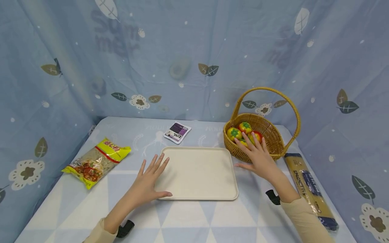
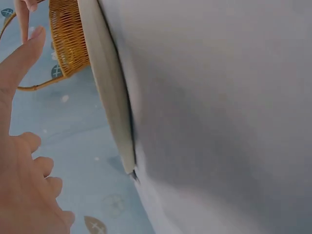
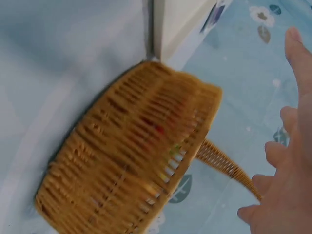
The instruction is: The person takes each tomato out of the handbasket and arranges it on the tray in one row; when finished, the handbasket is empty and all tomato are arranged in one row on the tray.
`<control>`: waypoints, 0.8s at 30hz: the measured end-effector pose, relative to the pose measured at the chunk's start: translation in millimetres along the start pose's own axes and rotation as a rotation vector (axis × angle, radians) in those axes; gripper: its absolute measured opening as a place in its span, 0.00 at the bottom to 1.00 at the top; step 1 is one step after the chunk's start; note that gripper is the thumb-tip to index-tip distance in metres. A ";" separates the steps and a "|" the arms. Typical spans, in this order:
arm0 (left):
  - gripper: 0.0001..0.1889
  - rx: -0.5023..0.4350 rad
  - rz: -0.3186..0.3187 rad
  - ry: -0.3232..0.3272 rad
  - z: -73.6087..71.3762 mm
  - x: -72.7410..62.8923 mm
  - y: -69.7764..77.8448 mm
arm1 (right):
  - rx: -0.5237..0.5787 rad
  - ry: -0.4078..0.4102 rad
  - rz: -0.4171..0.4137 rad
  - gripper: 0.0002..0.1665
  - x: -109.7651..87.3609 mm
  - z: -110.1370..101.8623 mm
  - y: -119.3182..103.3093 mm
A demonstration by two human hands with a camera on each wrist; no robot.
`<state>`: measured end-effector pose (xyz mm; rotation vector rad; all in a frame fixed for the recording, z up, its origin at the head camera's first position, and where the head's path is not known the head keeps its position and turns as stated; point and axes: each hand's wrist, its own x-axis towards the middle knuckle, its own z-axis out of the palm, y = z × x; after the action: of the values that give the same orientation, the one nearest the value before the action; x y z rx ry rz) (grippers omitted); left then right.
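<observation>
- Cream tray (image 1: 197, 173): flat mid-surface, between the hands. Probably light, stiff, smooth, a bit slippery; best held by the left and right rims.
- Wicker basket (image 1: 264, 121): far right, just beside tray's far right corner. Likely light, slightly springy weave; the tall handle (image 1: 267, 88) looks the best hold.
- Tomato-like fruits (image 1: 234, 133): bunched in basket's left half. Look smooth, round, likely to roll; hold around the sides. Real or fake, can't tell.
- Left hand (image 1: 149, 185): fingers spread wide, holding nothing, over tray's left edge; contact unclear.
- Right hand (image 1: 258, 160): fingers spread wide, holding nothing, in front of basket, hiding some fruit; looks apart from the weave in right wrist view.
- In the way: handle arches over basket's opening; spaghetti pack (image 1: 310, 185) lies close on basket's near right.
- Others: pasta bag (image 1: 97, 162) left, crinkly; white-and-purple packet (image 1: 177, 132) beyond tray; patterned curtain (image 1: 188, 44) behind.
</observation>
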<state>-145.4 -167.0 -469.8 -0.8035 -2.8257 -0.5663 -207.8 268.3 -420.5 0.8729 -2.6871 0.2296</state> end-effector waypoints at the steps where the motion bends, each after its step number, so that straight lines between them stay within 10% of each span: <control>1: 0.64 -0.026 -0.012 -0.007 0.9 -1.7 -2.2 | 0.012 -0.008 0.003 0.56 0.5 -0.9 3.9; 10: 0.70 -0.384 -0.126 -0.144 2.9 -16.3 -21.9 | 0.254 -0.101 0.095 0.51 8.8 -16.2 41.2; 24: 0.64 -0.492 -0.167 -0.156 4.0 -28.4 -41.6 | 0.331 -0.087 0.233 0.42 22.4 -14.8 90.1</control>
<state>-143.7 -211.5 -493.5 -0.7057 -2.9485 -1.3130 -275.1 331.9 -404.2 0.6645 -2.8796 0.7213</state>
